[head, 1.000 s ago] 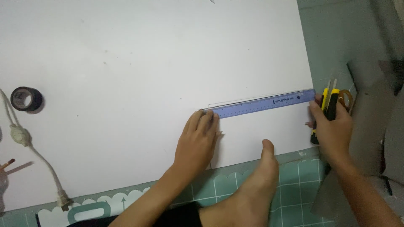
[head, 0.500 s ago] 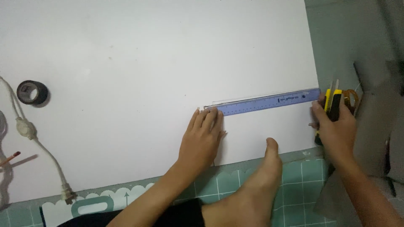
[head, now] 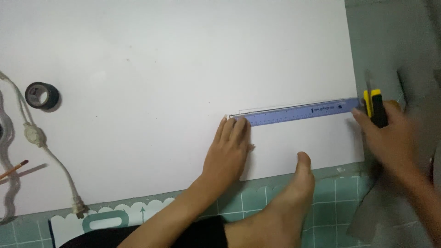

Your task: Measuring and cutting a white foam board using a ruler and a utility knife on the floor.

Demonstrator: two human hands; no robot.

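On the floor, seen from the head camera, a large white sheet (head: 174,82) lies over a green cutting mat (head: 340,193), and a blue ruler (head: 294,113) rests across the sheet's lower right part, reaching to its right edge. The left hand (head: 228,151) lies flat and open, palm down, with its fingertips (head: 239,125) pressing on the ruler's left end. The right hand (head: 390,135), blurred, is closed around a yellow and black utility knife (head: 374,105) whose blade points up and away at the ruler's right end, just off the sheet's edge. A bare foot (head: 294,193) rests with its toes on the sheet's lower edge, below the ruler.

Judging by this, a cut along the ruler goes best if the pressing hand keeps its fingers back from the ruler's far edge, where a thin line seems to run, and bears down evenly so the ruler cannot pivot. The blade should hug that edge at a low angle, with light, steady pressure, and the foot helps pin the sheet.

Away to the left lie a roll of black tape (head: 42,95), a white cable with a plug (head: 50,156) and a pencil (head: 14,169).
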